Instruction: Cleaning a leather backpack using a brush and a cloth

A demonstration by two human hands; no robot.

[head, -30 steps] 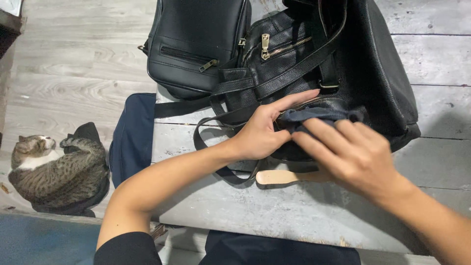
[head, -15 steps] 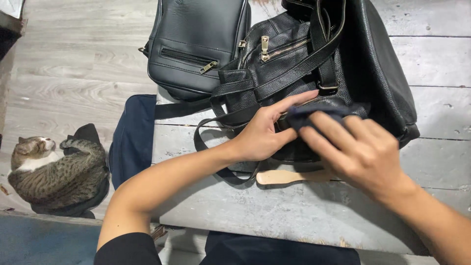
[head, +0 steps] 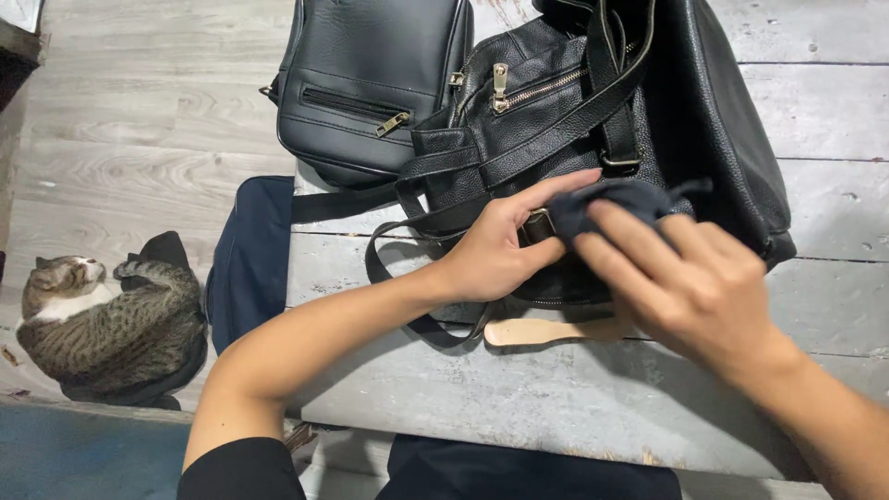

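While the right hand (head: 690, 287) presses a dark blue cloth (head: 611, 202) against the black leather backpack (head: 593, 130), its fingers (head: 630, 243) lie spread and nearly flat on top of the cloth, bearing down on it rather than pinching it. The left hand (head: 495, 245) rests on the backpack just to the left of the cloth; its fingers (head: 556, 188) are stretched out close together along a strap, with the thumb tucked below against the leather beside a small brass buckle (head: 537, 222). The cloth sits bunched on the lower front of the backpack, between the two hands.

The backpack lies on its side on a weathered grey wooden table (head: 574, 407), its straps looping off to the left and a brass zip pull (head: 501, 81) showing near its top. A pale wooden brush handle (head: 542, 331) lies on the table just below the backpack, partly hidden under the right hand. A smaller black leather bag (head: 370, 83) rests touching the backpack's upper left side. Left of the backpack, off the table edge, a dark blue seat (head: 250, 259) shows, and further left a tabby cat (head: 106, 324) lies curled on the grey plank floor (head: 139, 120).
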